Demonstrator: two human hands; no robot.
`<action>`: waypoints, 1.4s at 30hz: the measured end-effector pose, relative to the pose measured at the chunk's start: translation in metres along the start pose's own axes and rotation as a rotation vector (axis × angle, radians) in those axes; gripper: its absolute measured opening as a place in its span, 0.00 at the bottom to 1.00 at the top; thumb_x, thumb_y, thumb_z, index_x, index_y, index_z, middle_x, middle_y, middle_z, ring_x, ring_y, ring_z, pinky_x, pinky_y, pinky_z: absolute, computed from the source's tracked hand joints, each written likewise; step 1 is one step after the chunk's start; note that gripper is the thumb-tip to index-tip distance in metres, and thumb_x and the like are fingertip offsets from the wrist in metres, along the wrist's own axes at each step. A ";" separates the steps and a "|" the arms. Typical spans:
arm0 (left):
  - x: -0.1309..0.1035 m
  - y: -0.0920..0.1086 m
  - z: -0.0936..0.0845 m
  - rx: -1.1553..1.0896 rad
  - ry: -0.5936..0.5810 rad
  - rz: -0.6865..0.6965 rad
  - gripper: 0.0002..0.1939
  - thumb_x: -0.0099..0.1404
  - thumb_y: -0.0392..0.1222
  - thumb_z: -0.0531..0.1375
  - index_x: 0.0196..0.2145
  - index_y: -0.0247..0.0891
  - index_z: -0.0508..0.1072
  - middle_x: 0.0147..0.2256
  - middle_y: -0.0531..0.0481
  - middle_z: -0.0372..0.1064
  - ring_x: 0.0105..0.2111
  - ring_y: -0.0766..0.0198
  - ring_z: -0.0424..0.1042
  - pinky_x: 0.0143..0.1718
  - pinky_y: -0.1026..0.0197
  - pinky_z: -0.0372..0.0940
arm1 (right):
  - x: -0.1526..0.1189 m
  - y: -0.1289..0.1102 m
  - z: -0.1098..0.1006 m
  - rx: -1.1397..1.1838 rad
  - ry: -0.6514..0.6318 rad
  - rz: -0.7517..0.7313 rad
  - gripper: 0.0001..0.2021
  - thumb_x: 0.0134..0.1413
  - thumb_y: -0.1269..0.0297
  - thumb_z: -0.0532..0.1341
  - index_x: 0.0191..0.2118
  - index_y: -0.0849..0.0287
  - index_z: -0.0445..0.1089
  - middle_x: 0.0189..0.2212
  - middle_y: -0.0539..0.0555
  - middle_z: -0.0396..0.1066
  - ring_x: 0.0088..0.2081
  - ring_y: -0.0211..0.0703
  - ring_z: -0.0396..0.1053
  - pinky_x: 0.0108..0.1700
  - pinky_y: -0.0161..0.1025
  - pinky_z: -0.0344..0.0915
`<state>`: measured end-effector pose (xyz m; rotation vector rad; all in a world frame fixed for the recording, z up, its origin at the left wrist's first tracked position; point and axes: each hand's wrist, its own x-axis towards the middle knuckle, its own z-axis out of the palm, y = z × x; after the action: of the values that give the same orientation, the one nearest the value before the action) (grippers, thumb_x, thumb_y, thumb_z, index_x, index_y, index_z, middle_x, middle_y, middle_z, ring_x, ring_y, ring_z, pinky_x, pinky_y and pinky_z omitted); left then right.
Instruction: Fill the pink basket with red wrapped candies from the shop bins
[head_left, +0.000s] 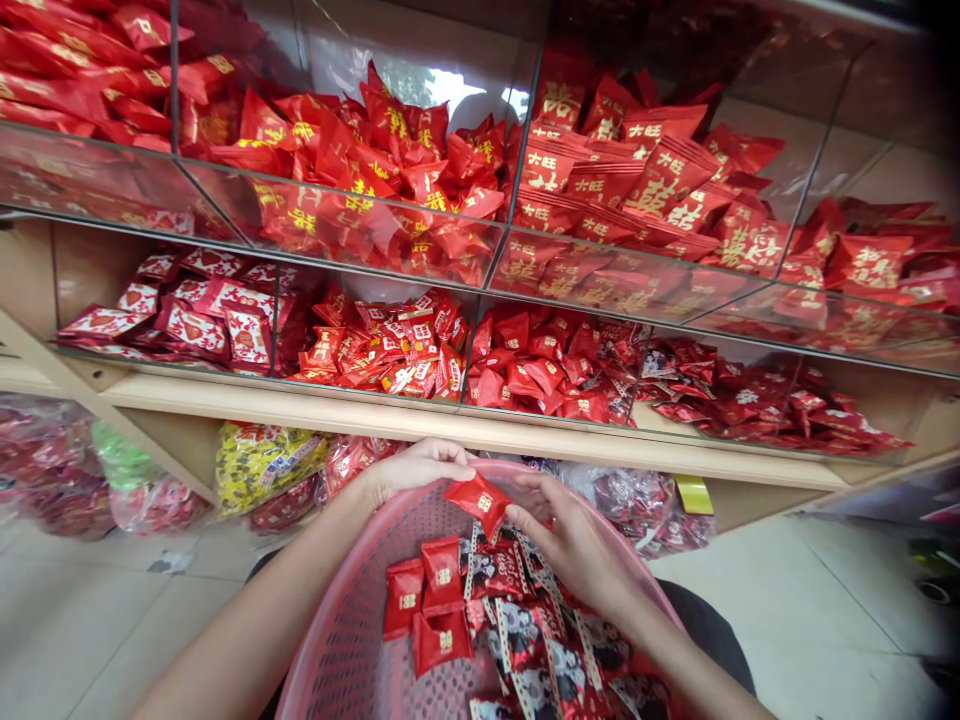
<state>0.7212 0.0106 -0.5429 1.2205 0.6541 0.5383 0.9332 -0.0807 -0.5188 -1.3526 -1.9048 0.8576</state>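
A small red candy packet [480, 503] with gold print is held up over the far side of a pink plastic basket [341, 610]. My left hand [420, 468] pinches its upper left corner, close to the basket's far rim. On the other side, my right hand [562, 535] has its thumb and fingers closed at the packet's right end. Below, several plain red packets [442, 575] lie at the left of the basket floor. Packets with black-and-white figures [529, 635] fill the right part, some hidden under my right forearm.
Ahead stands a wooden shelf [300, 400] with two tiers of clear bins. Red packets [645, 180] heap the upper tier, and smaller packets [517, 365] the lower. Under it sit bagged goods, including a yellow bag [270, 465]. Pale floor tiles [817, 590] show on both sides.
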 end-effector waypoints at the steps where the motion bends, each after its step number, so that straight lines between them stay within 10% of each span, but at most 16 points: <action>1: 0.000 0.000 0.000 -0.013 0.006 -0.015 0.12 0.50 0.44 0.65 0.23 0.32 0.69 0.29 0.52 0.69 0.24 0.71 0.63 0.28 0.67 0.56 | -0.002 -0.002 0.004 -0.079 0.027 -0.042 0.16 0.55 0.58 0.55 0.49 0.50 0.59 0.45 0.54 0.65 0.47 0.49 0.62 0.49 0.48 0.58; 10: 0.002 0.000 0.001 0.003 0.039 0.013 0.12 0.48 0.43 0.66 0.23 0.33 0.69 0.24 0.55 0.67 0.25 0.71 0.62 0.31 0.67 0.56 | 0.013 -0.004 0.045 -0.397 0.007 -0.125 0.30 0.51 0.68 0.55 0.59 0.51 0.47 0.49 0.59 0.60 0.47 0.55 0.62 0.46 0.55 0.61; 19: -0.008 0.007 0.007 0.012 0.075 -0.048 0.20 0.58 0.56 0.56 0.27 0.33 0.72 0.25 0.51 0.69 0.22 0.69 0.64 0.30 0.64 0.58 | 0.005 -0.012 0.023 0.922 -0.257 0.482 0.14 0.51 0.60 0.56 0.44 0.57 0.62 0.43 0.57 0.68 0.41 0.44 0.69 0.42 0.44 0.66; 23: -0.008 0.009 0.010 -0.011 0.069 -0.065 0.20 0.58 0.56 0.56 0.26 0.33 0.72 0.25 0.52 0.69 0.22 0.69 0.64 0.29 0.65 0.58 | 0.003 -0.012 0.016 1.159 -0.296 0.621 0.12 0.52 0.60 0.56 0.40 0.60 0.67 0.38 0.57 0.71 0.37 0.41 0.70 0.41 0.40 0.66; 35: -0.008 0.012 0.009 0.162 0.073 -0.011 0.19 0.59 0.54 0.56 0.27 0.33 0.73 0.26 0.52 0.67 0.24 0.69 0.63 0.31 0.65 0.57 | 0.003 -0.010 0.026 0.881 -0.314 0.557 0.09 0.49 0.56 0.60 0.34 0.55 0.69 0.31 0.51 0.71 0.32 0.40 0.68 0.38 0.41 0.64; 42: -0.008 0.013 0.009 0.191 0.090 -0.005 0.19 0.59 0.54 0.56 0.27 0.33 0.73 0.27 0.52 0.68 0.26 0.69 0.63 0.33 0.65 0.57 | 0.001 -0.008 0.041 0.414 -0.532 0.199 0.10 0.46 0.60 0.62 0.34 0.59 0.67 0.28 0.49 0.67 0.30 0.38 0.64 0.35 0.35 0.60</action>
<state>0.7218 0.0028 -0.5276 1.3786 0.7988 0.5379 0.8964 -0.0876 -0.5362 -1.1386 -1.8261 1.7444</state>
